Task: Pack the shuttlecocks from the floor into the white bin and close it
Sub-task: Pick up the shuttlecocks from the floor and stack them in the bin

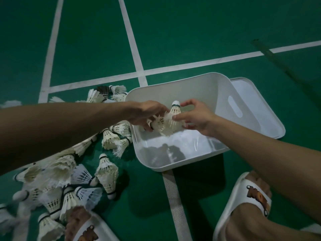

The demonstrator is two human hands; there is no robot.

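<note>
White slide sandals (250, 193) with an orange print sit at the near edge, with feet in them, on the green court floor (142, 197). To their left, a loose heap of white feathered shuttlecocks (106, 174) spreads over the floor up to the left wall of the white plastic bin (173, 168). A white taped line (175, 206) runs up to the bin's near rim. Both hands are over the bin's open inside. The left hand (147, 113) has its fingers curled round a sideways shuttlecock (158, 123). The right hand (196, 115) pinches the feather skirt of an upright shuttlecock (175, 112), cork on top. The two skirts touch. A flat white lid (271, 126) lies just behind the bin on its right. Beyond that, white court lines (139, 66) cross.
</note>
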